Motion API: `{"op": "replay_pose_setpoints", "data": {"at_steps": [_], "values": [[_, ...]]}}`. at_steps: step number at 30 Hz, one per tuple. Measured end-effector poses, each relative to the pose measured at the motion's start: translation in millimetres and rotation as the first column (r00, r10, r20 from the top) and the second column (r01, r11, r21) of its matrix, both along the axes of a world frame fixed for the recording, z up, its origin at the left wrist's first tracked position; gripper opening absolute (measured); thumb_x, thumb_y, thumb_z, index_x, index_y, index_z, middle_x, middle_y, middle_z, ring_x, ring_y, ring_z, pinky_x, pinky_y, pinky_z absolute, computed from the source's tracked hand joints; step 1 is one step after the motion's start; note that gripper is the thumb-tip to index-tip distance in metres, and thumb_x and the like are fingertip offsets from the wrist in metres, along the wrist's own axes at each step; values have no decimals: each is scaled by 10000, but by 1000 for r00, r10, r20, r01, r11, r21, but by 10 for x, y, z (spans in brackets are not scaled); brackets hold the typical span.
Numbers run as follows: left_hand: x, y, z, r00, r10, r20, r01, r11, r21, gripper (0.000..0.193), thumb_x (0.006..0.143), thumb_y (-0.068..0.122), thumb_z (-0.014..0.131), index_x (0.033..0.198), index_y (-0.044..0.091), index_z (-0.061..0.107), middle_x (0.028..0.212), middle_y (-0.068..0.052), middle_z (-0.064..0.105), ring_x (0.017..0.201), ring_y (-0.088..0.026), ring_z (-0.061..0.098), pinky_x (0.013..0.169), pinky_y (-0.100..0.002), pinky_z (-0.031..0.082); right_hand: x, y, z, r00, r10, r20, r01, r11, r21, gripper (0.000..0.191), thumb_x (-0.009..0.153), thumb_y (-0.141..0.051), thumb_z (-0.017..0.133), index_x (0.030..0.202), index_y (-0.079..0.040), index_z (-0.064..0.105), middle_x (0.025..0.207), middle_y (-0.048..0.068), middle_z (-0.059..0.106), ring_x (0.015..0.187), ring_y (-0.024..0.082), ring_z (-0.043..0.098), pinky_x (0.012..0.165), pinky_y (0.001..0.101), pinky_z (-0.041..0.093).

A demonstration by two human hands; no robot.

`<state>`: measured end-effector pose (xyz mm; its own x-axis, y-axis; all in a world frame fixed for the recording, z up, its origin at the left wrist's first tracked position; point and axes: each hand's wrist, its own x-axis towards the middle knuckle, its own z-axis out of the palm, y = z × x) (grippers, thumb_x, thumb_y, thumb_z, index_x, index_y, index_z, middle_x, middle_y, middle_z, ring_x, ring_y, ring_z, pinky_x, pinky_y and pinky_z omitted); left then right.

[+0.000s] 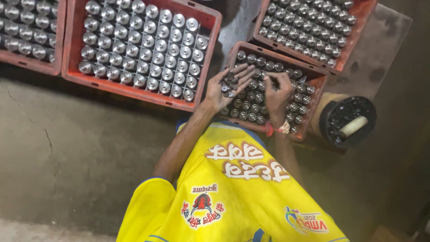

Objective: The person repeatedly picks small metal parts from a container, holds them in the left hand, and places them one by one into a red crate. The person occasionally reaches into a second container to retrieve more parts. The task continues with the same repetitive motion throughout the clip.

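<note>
Caps [227, 85] in left hand [224, 87]; crates [139, 45] around.

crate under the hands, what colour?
Red-orange plastic crate, filled with dark round metal parts; clearest in the head view.

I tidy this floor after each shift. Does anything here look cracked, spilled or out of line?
Only the concrete floor is damaged: a thin crack runs down it at left. The red crates sit at slightly different angles, but their metal pieces stand in even rows. The left hand cups loose small caps; none lie spilled.
</note>
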<state>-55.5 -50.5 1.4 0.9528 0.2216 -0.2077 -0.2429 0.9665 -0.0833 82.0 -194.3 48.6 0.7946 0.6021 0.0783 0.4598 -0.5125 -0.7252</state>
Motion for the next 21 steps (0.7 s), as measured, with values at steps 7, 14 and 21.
{"op": "replay_pose_setpoints", "data": {"at_steps": [7, 14, 21], "values": [[-188, -2, -43, 981, 102, -167, -81, 988, 129, 288, 1220, 237, 477, 1353, 29, 625, 1194, -99, 680, 957, -188, 687, 773, -343, 581, -623, 416, 393, 905, 388, 175, -415, 895, 165, 292, 868, 49, 698, 1156, 1, 700, 1136, 207, 633, 1103, 397, 630, 949, 465, 524], [-378, 124, 215, 997, 29, -77, -24, 998, 64, 517, 1120, 312, 357, 1439, -44, 553, 1378, -147, 653, 997, -155, 690, 834, -267, 578, -780, 569, 426, 901, 391, 188, -418, 898, 137, 188, 868, 22, 732, 1045, -35, 704, 1044, 154, 647, 990, 364, 666, 859, 444, 540], [-423, 182, 222, 975, 51, 217, -57, 998, 23, 558, 1181, 317, 299, 1508, -92, 493, 1455, -189, 612, 1082, -222, 664, 937, -363, 559, -871, 579, 509, 924, 298, 239, -337, 931, 143, 173, 884, -14, 750, 1053, -29, 718, 1026, 153, 654, 955, 332, 675, 827, 429, 547]]}}
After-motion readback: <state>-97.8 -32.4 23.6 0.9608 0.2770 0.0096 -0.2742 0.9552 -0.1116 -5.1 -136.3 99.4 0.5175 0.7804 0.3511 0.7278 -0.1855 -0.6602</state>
